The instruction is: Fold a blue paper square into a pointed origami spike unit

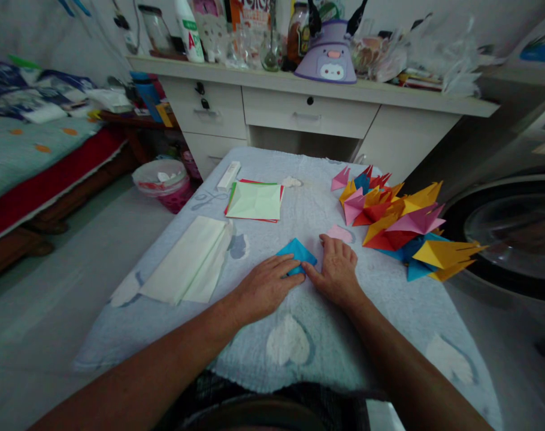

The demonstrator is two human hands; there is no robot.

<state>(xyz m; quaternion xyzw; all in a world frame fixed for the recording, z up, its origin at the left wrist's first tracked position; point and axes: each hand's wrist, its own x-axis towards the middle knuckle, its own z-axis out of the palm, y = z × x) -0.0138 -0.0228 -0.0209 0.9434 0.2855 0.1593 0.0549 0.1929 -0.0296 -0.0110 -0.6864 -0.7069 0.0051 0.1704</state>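
Near the middle of the cloth-covered table (pixel 411 305), a folded blue paper (pixel 298 250) lies flat, its point aimed away from the person. The left hand (pixel 266 288) rests with its fingers stretched out and almost flat, the fingertips pressing on the paper's near left edge. The right hand (pixel 338 270) lies just beside it, fingers spread on the cloth, the thumb tip touching the paper's near corner. Neither hand grips anything. The sheet looks thin, light and crisp. It would probably catch a little on this nubbly, towel-like cloth, crease readily and tear if tugged, so it seems best taken by a corner or a folded edge, between thumb and forefinger. Just beyond the right hand lies a small pink piece (pixel 339 232). To the right sits a heap of folded paper points (pixel 402 227) in yellow, orange, red, pink and blue, all sharp-tipped. Farther off are a stack of paper squares (pixel 254 200) with a pale green sheet on top and, to the left, a long pale folded sheet (pixel 187 263).
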